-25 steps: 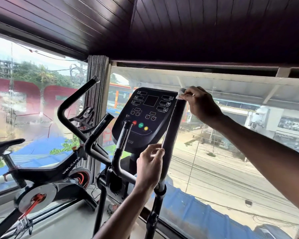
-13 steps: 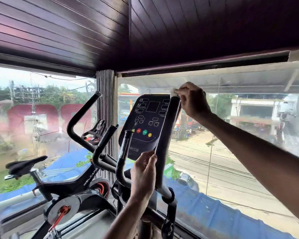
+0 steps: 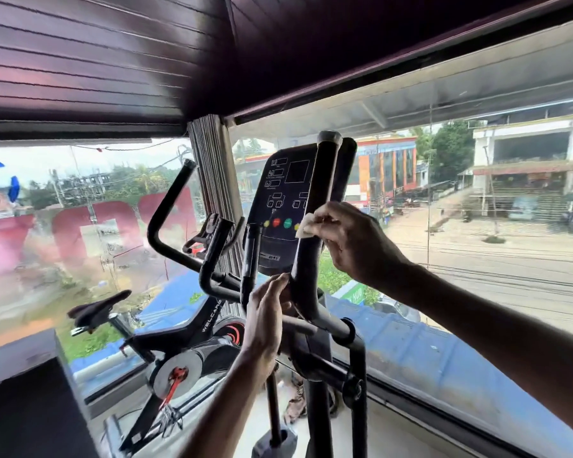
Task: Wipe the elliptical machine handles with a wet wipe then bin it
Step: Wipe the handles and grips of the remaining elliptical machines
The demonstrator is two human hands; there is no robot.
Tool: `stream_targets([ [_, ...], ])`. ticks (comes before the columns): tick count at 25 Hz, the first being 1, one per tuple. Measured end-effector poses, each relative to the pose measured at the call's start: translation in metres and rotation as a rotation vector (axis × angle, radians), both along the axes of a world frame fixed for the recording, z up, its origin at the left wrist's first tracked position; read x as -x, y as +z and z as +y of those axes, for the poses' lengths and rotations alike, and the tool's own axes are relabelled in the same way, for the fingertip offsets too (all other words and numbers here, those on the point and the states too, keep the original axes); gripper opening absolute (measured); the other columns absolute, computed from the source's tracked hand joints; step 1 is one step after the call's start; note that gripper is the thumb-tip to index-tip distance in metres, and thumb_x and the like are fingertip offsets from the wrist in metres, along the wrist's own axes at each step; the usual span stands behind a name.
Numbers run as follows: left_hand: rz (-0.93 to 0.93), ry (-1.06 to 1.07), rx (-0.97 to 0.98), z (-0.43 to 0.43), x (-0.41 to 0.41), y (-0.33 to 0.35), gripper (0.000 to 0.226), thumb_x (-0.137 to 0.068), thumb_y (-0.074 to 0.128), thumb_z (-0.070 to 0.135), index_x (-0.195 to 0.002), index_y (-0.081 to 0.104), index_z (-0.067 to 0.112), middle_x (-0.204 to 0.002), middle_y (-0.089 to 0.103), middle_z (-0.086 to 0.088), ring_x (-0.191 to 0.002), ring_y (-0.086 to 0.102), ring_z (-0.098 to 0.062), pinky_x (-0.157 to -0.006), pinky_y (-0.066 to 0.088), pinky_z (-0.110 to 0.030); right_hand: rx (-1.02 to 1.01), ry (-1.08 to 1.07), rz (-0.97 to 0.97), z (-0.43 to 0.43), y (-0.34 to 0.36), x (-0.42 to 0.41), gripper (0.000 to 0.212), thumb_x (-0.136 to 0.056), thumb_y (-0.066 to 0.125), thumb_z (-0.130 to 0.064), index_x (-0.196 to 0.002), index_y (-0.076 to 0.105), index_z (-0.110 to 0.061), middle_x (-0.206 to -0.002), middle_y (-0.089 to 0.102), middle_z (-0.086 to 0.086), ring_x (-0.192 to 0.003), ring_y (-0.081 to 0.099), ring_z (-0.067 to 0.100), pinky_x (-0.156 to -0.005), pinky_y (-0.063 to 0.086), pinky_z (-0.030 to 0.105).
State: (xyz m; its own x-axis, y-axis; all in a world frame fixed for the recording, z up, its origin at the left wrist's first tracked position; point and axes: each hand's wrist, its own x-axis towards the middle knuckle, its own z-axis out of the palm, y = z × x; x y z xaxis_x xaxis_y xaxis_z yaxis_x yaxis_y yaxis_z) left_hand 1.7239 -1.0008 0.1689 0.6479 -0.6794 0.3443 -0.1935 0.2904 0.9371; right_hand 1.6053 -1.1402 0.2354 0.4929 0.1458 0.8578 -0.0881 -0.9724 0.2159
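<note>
The elliptical's right black handle (image 3: 321,183) rises in front of the console (image 3: 280,206), its grey cap at the top. My right hand (image 3: 354,242) wraps a white wet wipe (image 3: 304,226) around the handle's middle, fingers curled on it. Lower down, my left hand (image 3: 265,322) grips the same handle near its bend. The left handle (image 3: 167,213) curves up to the left, untouched. No bin is in view.
A black exercise bike (image 3: 166,338) with a saddle stands at the left by the window. A dark cabinet (image 3: 30,404) fills the bottom left corner. Large windows (image 3: 477,259) run close behind the machine, under a low dark ceiling.
My right hand slid with the wipe from the handle's top cap down to its middle. The left hand kept its hold lower down. The camera turned left and tilted.
</note>
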Motion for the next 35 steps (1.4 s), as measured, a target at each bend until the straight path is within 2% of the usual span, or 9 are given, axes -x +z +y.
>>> stream_targets([
  [4,0.116,-0.11,0.048,0.0,-0.006,-0.005,0.035,-0.097,0.052,0.027,-0.079,0.082,0.021,-0.082,0.078,0.001,-0.075,0.073,-0.01,-0.051,0.055,-0.02,0.115,-0.015,0.129,0.016,-0.012,0.002,0.031,-0.088,0.07,0.011,-0.107,0.08,-0.012,-0.106,0.069,0.003,-0.097,0.062,0.02,-0.088,0.055,0.026],
  [7,0.15,-0.16,0.057,0.002,-0.01,-0.011,0.033,-0.091,0.054,0.03,-0.076,0.082,0.027,-0.083,0.078,0.003,-0.076,0.072,-0.007,-0.05,0.054,-0.017,0.086,-0.045,0.124,0.024,-0.018,0.005,0.03,-0.09,0.068,0.008,-0.107,0.079,-0.013,-0.107,0.068,0.002,-0.097,0.06,0.019,-0.088,0.056,0.027],
  [11,0.165,-0.236,0.021,0.001,-0.022,-0.019,0.041,-0.108,0.041,0.037,-0.095,0.077,0.021,-0.092,0.079,0.002,-0.087,0.071,-0.01,-0.066,0.057,-0.023,0.124,-0.103,0.145,0.037,-0.022,0.002,0.029,-0.09,0.062,0.007,-0.107,0.078,-0.011,-0.106,0.068,0.003,-0.099,0.054,0.017,-0.086,0.053,0.025],
  [14,0.187,-0.303,0.017,0.0,-0.033,-0.019,0.05,-0.108,0.034,0.045,-0.1,0.078,0.022,-0.101,0.079,-0.001,-0.095,0.071,-0.013,-0.094,0.047,-0.041,0.084,-0.195,0.126,0.045,-0.024,-0.004,0.031,-0.093,0.054,0.004,-0.106,0.078,-0.01,-0.106,0.066,0.004,-0.098,0.055,0.018,-0.086,0.05,0.024],
  [17,0.169,-0.389,-0.006,-0.001,-0.042,-0.018,0.056,-0.104,0.034,0.057,-0.103,0.079,0.024,-0.108,0.078,-0.004,-0.104,0.068,-0.018,-0.104,0.042,-0.05,0.132,-0.226,0.186,0.055,-0.035,-0.003,0.027,-0.094,0.06,0.007,-0.106,0.078,-0.008,-0.106,0.067,0.005,-0.097,0.058,0.021,-0.086,0.053,0.027],
  [20,0.17,-0.446,-0.014,-0.002,-0.049,-0.016,0.057,-0.108,0.03,0.051,-0.109,0.075,0.016,-0.105,0.078,-0.005,-0.106,0.068,-0.019,-0.107,0.044,-0.045,0.054,-0.337,-0.003,0.066,-0.041,-0.006,0.032,-0.103,0.046,-0.004,-0.111,0.077,-0.005,-0.107,0.066,0.009,-0.096,0.056,0.022,-0.083,0.053,0.026],
  [23,0.109,-0.487,-0.018,-0.004,-0.055,-0.015,0.048,-0.109,0.031,0.034,-0.104,0.076,0.018,-0.101,0.079,-0.001,-0.101,0.069,-0.014,-0.097,0.048,-0.035,0.023,-0.314,0.025,0.084,-0.065,-0.01,0.057,-0.114,0.023,-0.023,-0.111,0.077,-0.004,-0.109,0.068,0.007,-0.101,0.055,0.018,-0.093,0.049,0.02],
  [29,0.003,-0.583,-0.079,0.0,-0.064,0.0,0.037,-0.104,0.041,0.024,-0.089,0.075,0.023,-0.088,0.079,0.004,-0.088,0.071,-0.01,-0.096,0.046,-0.037,-0.105,-0.51,-0.294,0.091,-0.106,-0.027,0.026,-0.1,0.065,-0.012,-0.124,0.075,-0.008,-0.109,0.07,0.01,-0.094,0.066,0.026,-0.081,0.059,0.034],
  [35,-0.048,-0.626,-0.093,-0.002,-0.067,0.002,0.041,-0.106,0.042,0.025,-0.082,0.074,0.024,-0.083,0.077,0.004,-0.082,0.07,-0.009,-0.09,0.046,-0.036,-0.352,-0.436,-0.763,0.111,-0.145,-0.071,0.017,-0.094,0.072,-0.001,-0.109,0.079,-0.005,-0.104,0.074,0.007,-0.092,0.071,0.02,-0.078,0.06,0.039],
])
